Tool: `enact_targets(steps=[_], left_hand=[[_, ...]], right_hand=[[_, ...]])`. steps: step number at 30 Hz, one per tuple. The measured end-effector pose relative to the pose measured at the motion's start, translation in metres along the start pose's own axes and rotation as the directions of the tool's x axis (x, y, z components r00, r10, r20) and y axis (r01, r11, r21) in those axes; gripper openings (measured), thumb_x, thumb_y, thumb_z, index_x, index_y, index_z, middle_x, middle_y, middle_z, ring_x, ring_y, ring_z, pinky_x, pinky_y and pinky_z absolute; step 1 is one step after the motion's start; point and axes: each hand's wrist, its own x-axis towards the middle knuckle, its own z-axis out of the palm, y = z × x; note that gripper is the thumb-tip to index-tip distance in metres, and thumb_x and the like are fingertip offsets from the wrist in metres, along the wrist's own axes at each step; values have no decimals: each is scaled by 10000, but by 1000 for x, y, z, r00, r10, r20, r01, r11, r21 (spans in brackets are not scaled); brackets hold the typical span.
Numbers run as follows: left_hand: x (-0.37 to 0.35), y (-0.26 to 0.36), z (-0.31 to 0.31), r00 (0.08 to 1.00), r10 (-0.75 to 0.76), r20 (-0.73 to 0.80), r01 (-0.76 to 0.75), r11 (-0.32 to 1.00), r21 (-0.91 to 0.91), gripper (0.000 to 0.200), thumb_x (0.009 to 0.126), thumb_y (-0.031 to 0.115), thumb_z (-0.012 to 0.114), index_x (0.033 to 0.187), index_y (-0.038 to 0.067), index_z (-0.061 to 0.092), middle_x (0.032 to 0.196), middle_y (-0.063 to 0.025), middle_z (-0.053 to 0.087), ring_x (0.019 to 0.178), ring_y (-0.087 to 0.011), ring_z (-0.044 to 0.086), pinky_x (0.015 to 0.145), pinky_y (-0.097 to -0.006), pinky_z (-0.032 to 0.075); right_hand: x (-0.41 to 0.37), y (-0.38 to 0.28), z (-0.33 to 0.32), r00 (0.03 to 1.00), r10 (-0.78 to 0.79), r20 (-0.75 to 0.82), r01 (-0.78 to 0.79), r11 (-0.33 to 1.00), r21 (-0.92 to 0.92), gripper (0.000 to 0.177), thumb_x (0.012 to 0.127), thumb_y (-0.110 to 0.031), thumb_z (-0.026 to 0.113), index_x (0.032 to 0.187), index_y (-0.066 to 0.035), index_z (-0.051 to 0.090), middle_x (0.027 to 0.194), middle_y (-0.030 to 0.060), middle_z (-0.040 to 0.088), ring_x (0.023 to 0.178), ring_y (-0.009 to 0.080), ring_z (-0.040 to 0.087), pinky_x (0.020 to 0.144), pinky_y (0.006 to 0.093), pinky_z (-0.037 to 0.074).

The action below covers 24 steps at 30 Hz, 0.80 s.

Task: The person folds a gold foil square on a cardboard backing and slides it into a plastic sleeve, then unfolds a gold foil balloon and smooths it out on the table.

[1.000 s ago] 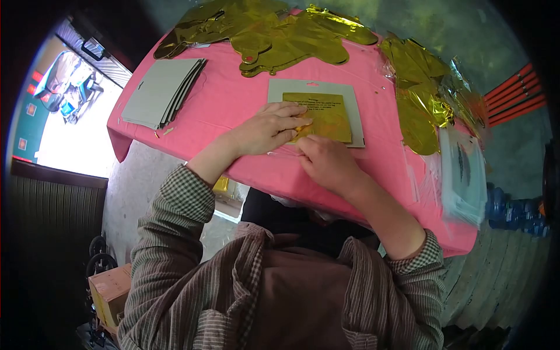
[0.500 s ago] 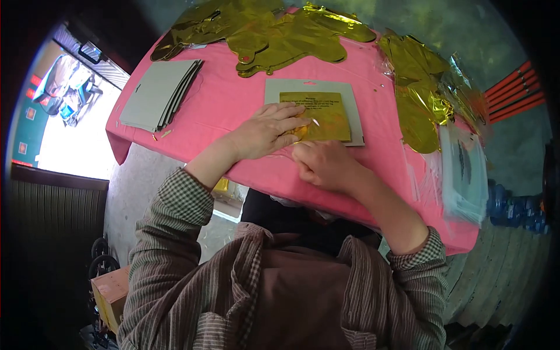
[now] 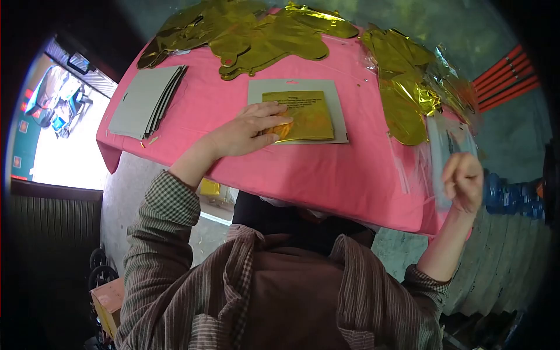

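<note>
My left hand lies with spread fingers on the left part of a folded gold foil packet. Printed text shows near the packet's upper edge. Beneath the packet is a grey card with a hanger slot at its top. My right hand is raised at the table's right end, over a stack of clear plastic bags. Its fingers are curled, and whatever they hold, if anything, is too small to make out.
A pink cloth covers the table. Grey cards are stacked at the left. Gold foil shapes lie along the far edge, and more gold foil at the right. Blue bottles stand beyond the right end.
My right hand has left the packet's lower edge and moved right, to the clear bags. My left hand stays on the packet. The whole view has shifted slightly.
</note>
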Motion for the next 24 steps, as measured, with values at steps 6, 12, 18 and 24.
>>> enact_targets(steps=[6, 12, 18, 24], left_hand=[[-1, 6, -3, 998, -43, -43, 38, 994, -107, 455, 853, 136, 599, 1299, 107, 514, 1407, -143, 416, 1332, -334, 325, 1101, -437, 252], [-1, 19, -3, 986, 29, -164, -33, 999, -16, 373, 809, 74, 611, 1181, 80, 594, 1373, -141, 457, 1306, -337, 366, 1075, -430, 302], [-3, 34, 0, 987, 62, -149, -69, 997, -40, 279, 838, 81, 596, 1114, 51, 624, 1294, -142, 525, 1244, -335, 436, 1034, -427, 354], [-4, 33, 5, 984, 88, -153, -95, 995, -36, 253, 849, 151, 610, 1072, 36, 637, 1203, -148, 577, 1159, -325, 504, 978, -419, 396]], right_hand=[[10, 47, 38, 854, 520, 6, -197, 336, -921, 167, 783, -107, 658, 727, -32, 520, 710, 75, 600, 600, 196, 588, 545, 278, 454], [14, 106, 42, 947, -22, 320, 318, -68, -946, 135, 721, -54, 640, 845, -66, 588, 886, 84, 579, 722, 264, 601, 596, 369, 485], [35, 123, 53, 861, 37, 508, 506, 50, -861, 254, 704, -52, 632, 953, -98, 613, 863, 61, 549, 702, 257, 586, 588, 369, 480], [44, 129, 56, 795, -4, 606, 602, 125, -789, 214, 698, -62, 659, 907, -85, 616, 842, 60, 556, 710, 245, 591, 581, 369, 479]])
